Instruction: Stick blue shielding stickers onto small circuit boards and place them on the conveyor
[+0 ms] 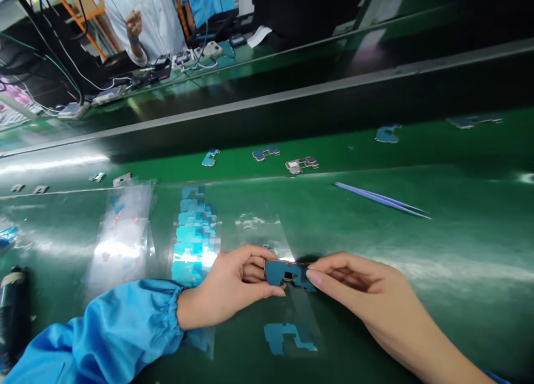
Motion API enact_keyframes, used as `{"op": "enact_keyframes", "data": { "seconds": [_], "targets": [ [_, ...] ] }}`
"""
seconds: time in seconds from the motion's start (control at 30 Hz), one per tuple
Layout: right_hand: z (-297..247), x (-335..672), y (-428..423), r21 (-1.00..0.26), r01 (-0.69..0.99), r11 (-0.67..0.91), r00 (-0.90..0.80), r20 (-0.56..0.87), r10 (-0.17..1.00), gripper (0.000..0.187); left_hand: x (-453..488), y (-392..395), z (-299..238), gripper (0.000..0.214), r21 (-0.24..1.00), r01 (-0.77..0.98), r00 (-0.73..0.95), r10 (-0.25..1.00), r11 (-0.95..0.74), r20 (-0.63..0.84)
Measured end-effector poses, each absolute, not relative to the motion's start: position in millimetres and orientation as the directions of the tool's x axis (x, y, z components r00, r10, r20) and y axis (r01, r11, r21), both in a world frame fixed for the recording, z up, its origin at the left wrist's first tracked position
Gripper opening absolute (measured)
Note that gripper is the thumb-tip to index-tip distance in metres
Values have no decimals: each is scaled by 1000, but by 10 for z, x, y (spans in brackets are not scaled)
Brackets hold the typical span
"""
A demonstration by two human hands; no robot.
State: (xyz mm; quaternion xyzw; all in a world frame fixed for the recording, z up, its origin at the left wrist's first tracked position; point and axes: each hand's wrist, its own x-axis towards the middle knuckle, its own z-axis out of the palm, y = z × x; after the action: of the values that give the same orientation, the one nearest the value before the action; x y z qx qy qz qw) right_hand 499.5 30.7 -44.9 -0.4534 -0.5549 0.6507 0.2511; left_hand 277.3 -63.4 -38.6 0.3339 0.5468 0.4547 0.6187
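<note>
Green tabletop (471, 228) beneath a dark ledge (233, 114), with a co-worker (146, 25) in a pale coat at the upper left of the frame. Just below centre, the board (276, 272), blue-faced, is held up between two hands: the left hand (219, 289) grips its left end between thumb and fingers, and the right hand (367, 286) pinches its right end between thumb and forefinger. Below the board, at lower centre, lies a blue sticker (275, 336) on clear film. Left of centre, a sheet (192, 228) bears a column of overlapping blue stickers, partly behind the left hand; farther left lies a clear bag (125, 228). Tweezers (381, 199) lie right of centre, well apart from the hands.
</note>
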Motion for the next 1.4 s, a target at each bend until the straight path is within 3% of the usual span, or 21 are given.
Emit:
{"op": "enact_keyframes", "data": {
  "seconds": [0.27, 0.57, 0.83, 1.07, 1.4],
  "targets": [
    [-320, 5000, 309, -917, 277, -288, -409, -383, 828, 25, 2754, -625, -351, 53, 906, -199, 45, 927, 373, -372],
    [-350, 5092, 385, -921, 356, -159, -499, -332, 801, 21, 2727, -636, -363, 52, 930, -161, 72, 944, 330, -322],
    [-376, 5135, 385, -908, 374, -188, -523, -374, 765, 21, 2726, -630, -332, 48, 920, -167, 78, 935, 354, -345],
    [-223, 4979, 240, -889, 343, -303, -331, -416, 847, 18, 2727, -619, -323, 45, 933, -159, 57, 947, 322, -317],
    [-204, 4962, 240, -889, 323, -326, -352, -432, 830, 16, 2728, -628, -322, 41, 972, -36, 8, 972, 233, -233]
  ]
}}
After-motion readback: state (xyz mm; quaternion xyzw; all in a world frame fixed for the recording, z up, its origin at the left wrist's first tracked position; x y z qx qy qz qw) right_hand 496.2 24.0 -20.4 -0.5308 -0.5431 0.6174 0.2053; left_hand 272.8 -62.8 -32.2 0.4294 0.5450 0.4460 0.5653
